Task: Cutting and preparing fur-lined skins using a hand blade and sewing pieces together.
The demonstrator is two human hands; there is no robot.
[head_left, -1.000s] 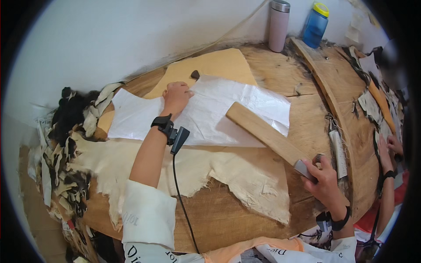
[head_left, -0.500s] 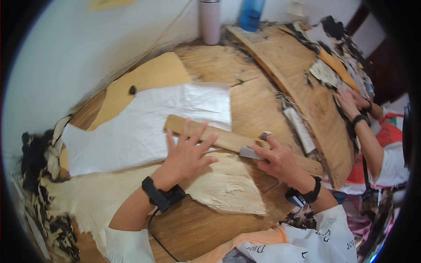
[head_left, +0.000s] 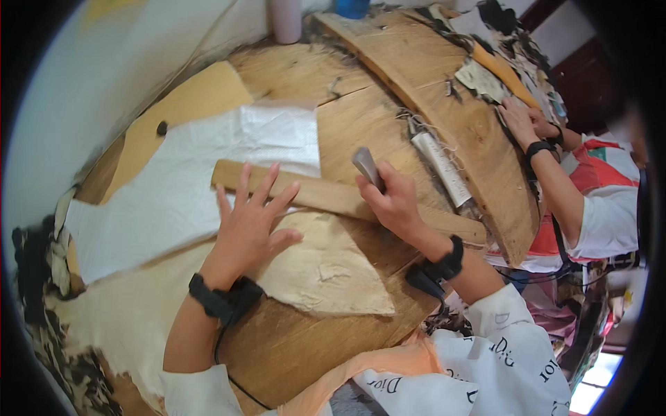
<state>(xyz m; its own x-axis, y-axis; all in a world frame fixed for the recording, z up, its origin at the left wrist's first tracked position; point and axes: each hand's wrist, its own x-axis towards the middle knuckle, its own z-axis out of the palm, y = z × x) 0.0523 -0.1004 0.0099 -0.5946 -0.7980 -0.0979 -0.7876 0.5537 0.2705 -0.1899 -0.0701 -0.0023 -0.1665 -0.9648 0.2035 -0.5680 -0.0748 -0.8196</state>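
My left hand (head_left: 248, 232) is open, its fingers spread over a flat wooden strip (head_left: 326, 197). The thumb reaches over a cream-coloured hide (head_left: 326, 263) with an uneven edge. Beneath the strip's left end lies a white sheet (head_left: 201, 156), partly over the hide. My right hand (head_left: 397, 202) is closed around a flat grey metal knife (head_left: 368, 166), whose broad end sticks up above the fist. The rest of the knife is hidden by the fingers. This fist is above the strip, near its middle; I cannot tell whether the two touch.
A yellow-tan pattern piece (head_left: 187, 93) with a small dark lump (head_left: 162, 128) lies by the wall. A long wooden bar (head_left: 430, 125) crosses the table, beside a white wrapped bundle (head_left: 441, 170). A co-worker's hands (head_left: 520, 118) are at right. Dark scraps (head_left: 33, 256) line the left edge.
My right hand has turned and lifted the knife, so its broad end points up instead of lying against the strip. My left hand stays spread on the strip. The view has shifted.
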